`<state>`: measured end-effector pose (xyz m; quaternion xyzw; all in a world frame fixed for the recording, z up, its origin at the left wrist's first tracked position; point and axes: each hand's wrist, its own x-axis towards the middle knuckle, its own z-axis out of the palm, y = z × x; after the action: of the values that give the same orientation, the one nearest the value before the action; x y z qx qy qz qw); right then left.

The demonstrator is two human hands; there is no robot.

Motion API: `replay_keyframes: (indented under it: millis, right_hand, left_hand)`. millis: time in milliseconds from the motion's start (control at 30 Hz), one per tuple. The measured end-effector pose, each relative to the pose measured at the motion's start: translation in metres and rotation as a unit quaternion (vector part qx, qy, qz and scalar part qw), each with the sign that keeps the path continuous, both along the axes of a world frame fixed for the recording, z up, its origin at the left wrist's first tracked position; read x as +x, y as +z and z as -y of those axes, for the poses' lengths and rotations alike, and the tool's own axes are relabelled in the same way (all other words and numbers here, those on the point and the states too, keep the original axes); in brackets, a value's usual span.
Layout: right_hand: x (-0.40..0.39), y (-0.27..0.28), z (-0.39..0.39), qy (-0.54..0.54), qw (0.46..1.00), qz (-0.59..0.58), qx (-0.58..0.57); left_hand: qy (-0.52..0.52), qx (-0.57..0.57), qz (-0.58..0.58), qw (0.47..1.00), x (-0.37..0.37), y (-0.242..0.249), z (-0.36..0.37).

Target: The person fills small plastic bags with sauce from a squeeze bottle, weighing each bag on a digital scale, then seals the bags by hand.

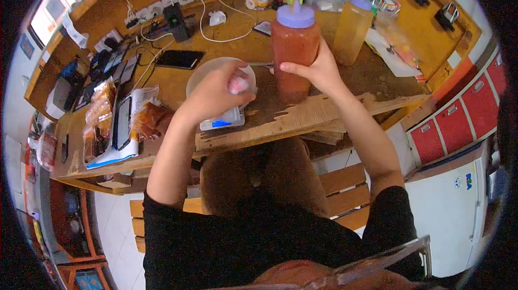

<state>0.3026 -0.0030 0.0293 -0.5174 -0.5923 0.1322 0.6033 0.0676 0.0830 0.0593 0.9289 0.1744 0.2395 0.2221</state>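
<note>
My right hand is wrapped round the right side of a squeeze bottle of red sauce with a purple nozzle lid, its thumb across the front. The bottle is upright at the table's front part. My left hand, fingers curled and slightly blurred, holds a small pinkish-white thing that I cannot name. Below and behind that hand is a pale round bowl, partly hidden. Under it, a light-coloured device with a blue patch, perhaps a scale, shows at its front edge.
A second squeeze bottle with yellowish liquid stands right of the red one. Packets of brown sauce lie at the left, near a black phone. White cables run from the sockets at the back. Two padlock-like black clips sit at the right.
</note>
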Motion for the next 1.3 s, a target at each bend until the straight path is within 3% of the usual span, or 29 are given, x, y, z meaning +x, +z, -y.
replay_keyframes:
  millis: [67, 200, 267, 300, 333, 367, 500, 533, 567, 667, 733, 800, 867, 967, 1067, 1167, 1233, 1300]
  right_hand:
    - [0.004, -0.012, -0.001, -0.016, 0.999, -0.028, 0.006]
    - [0.001, -0.02, 0.005, -0.042, 0.998, -0.043, 0.002]
    - [-0.009, -0.021, 0.012, -0.152, 0.979, 0.012, 0.138]
    - [-0.014, -0.021, 0.016, -0.15, 0.979, 0.012, 0.14]
    - [-0.018, -0.022, 0.021, -0.173, 0.96, 0.034, 0.219]
    - [-0.025, -0.022, 0.026, -0.195, 0.933, 0.054, 0.296]
    - [-0.064, -0.016, 0.056, -0.215, 0.919, 0.185, 0.276]
    - [-0.072, -0.015, 0.058, -0.142, 0.934, 0.214, 0.248]
    - [-0.08, -0.013, 0.06, -0.069, 0.943, 0.243, 0.219]
    - [-0.116, -0.002, 0.058, -0.036, 0.956, 0.233, 0.172]
    - [-0.135, -0.003, 0.055, 0.01, 0.993, 0.058, 0.098]
    - [-0.137, -0.005, 0.055, 0.04, 0.996, 0.024, 0.074]
    - [-0.132, -0.016, 0.054, 0.126, 0.992, 0.01, -0.008]
    - [-0.136, -0.018, 0.065, 0.149, 0.987, -0.061, 0.003]
    - [-0.137, -0.027, 0.074, 0.161, 0.983, -0.088, -0.027]
    - [-0.139, -0.033, 0.083, 0.13, 0.989, -0.072, 0.017]
    - [-0.14, -0.036, 0.094, 0.138, 0.974, -0.164, -0.079]
    - [-0.135, -0.038, 0.102, 0.146, 0.973, -0.141, -0.107]
  left_hand:
    - [0.001, -0.022, 0.023, 1.0, -0.008, 0.009, 0.01]
    - [0.062, 0.098, -0.012, 0.993, -0.054, 0.041, 0.033]
    - [0.084, 0.132, -0.022, 0.987, -0.073, 0.039, 0.034]
    - [0.123, 0.139, -0.079, 0.979, -0.081, 0.032, 0.03]
    - [0.163, 0.144, -0.136, 0.966, -0.086, 0.023, 0.025]
    - [0.168, 0.193, -0.112, 0.96, -0.086, 0.011, 0.017]
    - [0.157, 0.241, -0.053, 0.956, -0.083, 0.0, 0.0]
    - [0.156, 0.244, -0.054, 0.956, -0.082, 0.004, 0.005]
    - [0.153, 0.234, -0.011, 0.96, -0.081, 0.009, 0.013]
    - [0.13, 0.208, 0.057, 0.968, -0.075, 0.027, 0.043]
    - [0.114, 0.192, 0.081, 0.971, -0.072, 0.025, 0.059]
    - [0.082, 0.11, 0.126, 0.982, -0.07, 0.021, 0.071]
    - [0.077, 0.103, 0.139, 0.982, -0.072, 0.008, 0.078]
    - [0.132, -0.15, 0.242, 0.949, -0.068, -0.017, 0.091]
    - [0.084, -0.198, 0.264, 0.94, -0.071, -0.04, 0.093]
    - [0.097, -0.227, 0.272, 0.93, -0.07, -0.05, 0.107]
    - [0.072, -0.243, 0.272, 0.928, -0.071, -0.055, 0.109]
    - [0.08, -0.227, 0.261, 0.935, -0.072, -0.057, 0.115]
